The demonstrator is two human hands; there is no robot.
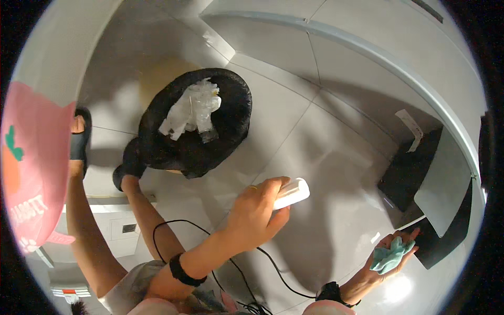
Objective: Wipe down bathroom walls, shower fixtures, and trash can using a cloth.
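Observation:
My left hand point(254, 212), near the middle, is closed round a white, smooth, round-ended cylindrical object point(293, 194). The thumb and fingers wrap its near end, so I cannot tell its exact kind. At lower right my right hand point(404, 257) holds a crumpled pale green cloth point(389, 256) against its fingers and palm. The right fingertips reach close to a black panel point(443, 247) beside a grey flat piece point(445, 184). Whether they touch the panel is unclear.
A black-lined bin point(233, 123) holding crumpled clear plastic and white paper stands beyond my left hand, by my foot. A dark box-like piece point(412, 170) lies at right, below a curved pale edge. Black cable point(275, 268) loops between my arms. A pink printed item point(37, 163) hangs at left.

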